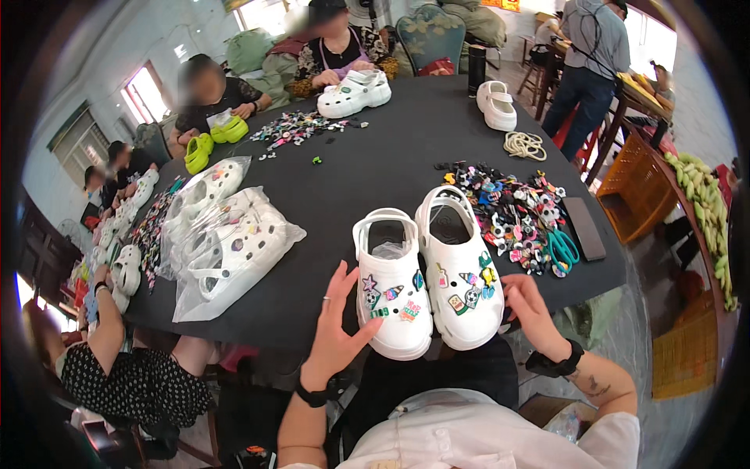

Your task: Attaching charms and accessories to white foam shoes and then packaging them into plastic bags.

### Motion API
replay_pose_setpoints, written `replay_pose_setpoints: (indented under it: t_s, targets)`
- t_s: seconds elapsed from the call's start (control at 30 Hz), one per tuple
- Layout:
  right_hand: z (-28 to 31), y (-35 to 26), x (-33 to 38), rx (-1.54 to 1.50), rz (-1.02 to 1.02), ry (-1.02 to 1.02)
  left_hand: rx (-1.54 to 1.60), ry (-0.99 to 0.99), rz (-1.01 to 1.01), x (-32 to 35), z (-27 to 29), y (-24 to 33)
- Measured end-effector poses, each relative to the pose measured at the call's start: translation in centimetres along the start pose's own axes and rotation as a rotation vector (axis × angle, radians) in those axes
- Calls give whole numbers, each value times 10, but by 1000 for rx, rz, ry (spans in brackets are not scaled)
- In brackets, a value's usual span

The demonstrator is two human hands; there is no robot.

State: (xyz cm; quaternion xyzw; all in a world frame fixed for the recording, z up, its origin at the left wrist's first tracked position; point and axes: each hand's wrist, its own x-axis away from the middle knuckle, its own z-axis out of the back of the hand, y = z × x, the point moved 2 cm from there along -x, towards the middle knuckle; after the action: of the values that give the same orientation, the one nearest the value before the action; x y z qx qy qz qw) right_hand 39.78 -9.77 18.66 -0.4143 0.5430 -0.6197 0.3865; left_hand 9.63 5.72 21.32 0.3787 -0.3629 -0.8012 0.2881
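Two white clogs stand side by side at the table's near edge, toes toward me. The left clog [394, 316] and the right clog [469, 313] both carry colourful charms on their toes, among them a star, a soccer ball and a cone shape. Beside the left clog is my left hand [337, 324], open, its thumb over the clog's toe and its fingers spread along the outer side. My right hand [533, 309] is next to the right clog's outer side, fingers loosely bent and apart, holding nothing. Some of its fingertips are hard to make out.
A pile of charms [512, 215] lies at the right with teal-handled scissors [562, 252] and a dark phone [584, 228]. Bagged white clogs [234, 254] sit at the left. Farther off are a white clog [497, 105], a coiled rope [524, 145] and co-workers around the black table [367, 168].
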Motion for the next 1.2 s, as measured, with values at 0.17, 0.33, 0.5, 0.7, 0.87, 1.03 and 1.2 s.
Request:
replay_pose_setpoints:
  t_s: [0.17,0.33,0.5,0.7,0.87,1.03,1.2]
  targets:
    - [11,-3,-30,17,234,77,-358,-158,-139,-27,26,64]
    - [7,4,-61,-40,269,54,-628,-432,-241,-67,9,91]
    - [9,13,-64,-47,254,92,-705,-588,-209,-99,-32,77]
    - [11,17,-60,-104,322,102,-594,-825,-51,-133,-56,57]
    - [11,15,-58,-93,343,120,-382,-785,0,-128,-48,49]
    - [10,14,-57,-101,360,114,-271,-610,105,-86,16,60]
    - [10,16,-57,-68,344,130,-483,-246,46,-41,133,85]
